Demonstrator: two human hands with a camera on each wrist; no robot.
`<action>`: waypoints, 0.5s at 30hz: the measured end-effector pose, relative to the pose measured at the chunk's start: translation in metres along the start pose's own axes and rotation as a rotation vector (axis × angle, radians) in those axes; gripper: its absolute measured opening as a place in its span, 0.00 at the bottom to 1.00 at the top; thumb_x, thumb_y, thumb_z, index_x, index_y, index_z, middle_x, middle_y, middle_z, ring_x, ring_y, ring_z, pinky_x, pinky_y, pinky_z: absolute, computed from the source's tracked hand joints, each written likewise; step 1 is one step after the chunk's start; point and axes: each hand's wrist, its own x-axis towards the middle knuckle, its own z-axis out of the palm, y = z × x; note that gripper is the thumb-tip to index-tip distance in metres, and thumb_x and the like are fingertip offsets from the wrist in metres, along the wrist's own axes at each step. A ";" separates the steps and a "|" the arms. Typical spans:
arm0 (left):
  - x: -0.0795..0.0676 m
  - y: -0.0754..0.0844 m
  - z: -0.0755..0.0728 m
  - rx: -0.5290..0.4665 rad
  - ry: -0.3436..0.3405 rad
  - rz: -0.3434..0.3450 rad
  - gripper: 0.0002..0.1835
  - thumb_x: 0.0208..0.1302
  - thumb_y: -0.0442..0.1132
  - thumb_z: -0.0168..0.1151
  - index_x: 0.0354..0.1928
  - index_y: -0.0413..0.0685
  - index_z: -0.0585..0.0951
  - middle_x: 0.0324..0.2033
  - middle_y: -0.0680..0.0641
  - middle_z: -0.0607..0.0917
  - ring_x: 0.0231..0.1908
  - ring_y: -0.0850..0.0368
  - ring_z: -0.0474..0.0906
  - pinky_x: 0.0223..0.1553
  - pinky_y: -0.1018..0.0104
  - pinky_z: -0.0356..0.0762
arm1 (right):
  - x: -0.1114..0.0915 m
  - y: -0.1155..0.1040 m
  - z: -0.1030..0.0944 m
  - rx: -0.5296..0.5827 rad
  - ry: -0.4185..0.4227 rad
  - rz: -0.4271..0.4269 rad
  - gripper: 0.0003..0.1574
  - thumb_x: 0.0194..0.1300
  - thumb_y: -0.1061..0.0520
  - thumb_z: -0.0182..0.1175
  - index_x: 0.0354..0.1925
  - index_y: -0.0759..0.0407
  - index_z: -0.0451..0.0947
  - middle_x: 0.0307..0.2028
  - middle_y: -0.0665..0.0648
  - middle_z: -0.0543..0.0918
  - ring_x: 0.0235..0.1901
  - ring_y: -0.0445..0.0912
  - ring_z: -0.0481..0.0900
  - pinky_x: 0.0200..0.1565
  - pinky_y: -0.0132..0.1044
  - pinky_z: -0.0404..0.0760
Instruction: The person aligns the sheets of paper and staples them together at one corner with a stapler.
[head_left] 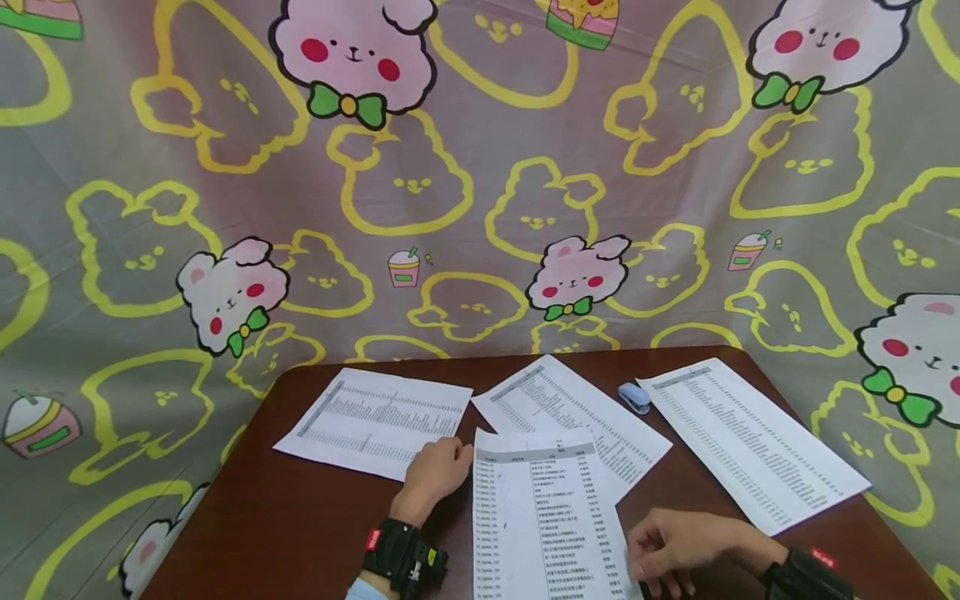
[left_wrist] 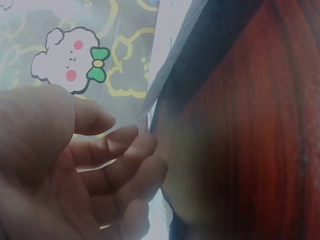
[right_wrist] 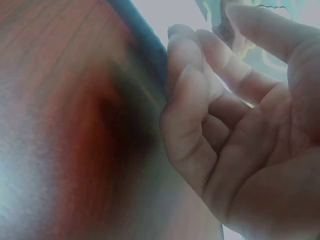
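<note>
On the brown surface [head_left: 322,525]: a near sheet [head_left: 540,533] of print between two hands.
Left hand [head_left: 435,477] and right hand [head_left: 684,542], fingers loosely bent and thumbs apart, flank its side edges; contact cannot be told. Beyond lie a left sheet [head_left: 382,417], a middle sheet [head_left: 573,408] partly covered, a small stapler [head_left: 634,397] and a right sheet [head_left: 757,442].

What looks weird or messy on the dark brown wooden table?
Nothing looks spilled or torn. But the left white paper sheet, the middle white paper sheet and the right white paper sheet slant different ways, and the front white paper sheet overlaps the middle one in the head view. That looks untidy.
</note>
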 end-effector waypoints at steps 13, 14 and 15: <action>-0.004 -0.007 -0.019 -0.066 0.130 -0.007 0.19 0.71 0.48 0.53 0.21 0.49 0.72 0.14 0.51 0.69 0.15 0.56 0.65 0.18 0.64 0.59 | 0.009 -0.019 -0.011 -0.126 0.280 -0.079 0.19 0.74 0.54 0.52 0.37 0.71 0.75 0.28 0.74 0.79 0.20 0.38 0.76 0.21 0.30 0.77; -0.004 -0.008 -0.020 -0.065 0.135 -0.010 0.20 0.71 0.48 0.53 0.20 0.49 0.72 0.13 0.51 0.69 0.15 0.56 0.64 0.18 0.64 0.59 | 0.010 -0.021 -0.012 -0.138 0.301 -0.078 0.19 0.74 0.53 0.52 0.36 0.70 0.76 0.28 0.73 0.79 0.20 0.38 0.77 0.21 0.31 0.77; -0.004 -0.008 -0.021 -0.064 0.135 -0.010 0.20 0.71 0.48 0.53 0.20 0.50 0.72 0.13 0.51 0.69 0.14 0.56 0.64 0.17 0.64 0.59 | 0.011 -0.023 -0.013 -0.150 0.322 -0.072 0.20 0.74 0.52 0.52 0.36 0.70 0.76 0.27 0.70 0.80 0.20 0.38 0.77 0.21 0.32 0.77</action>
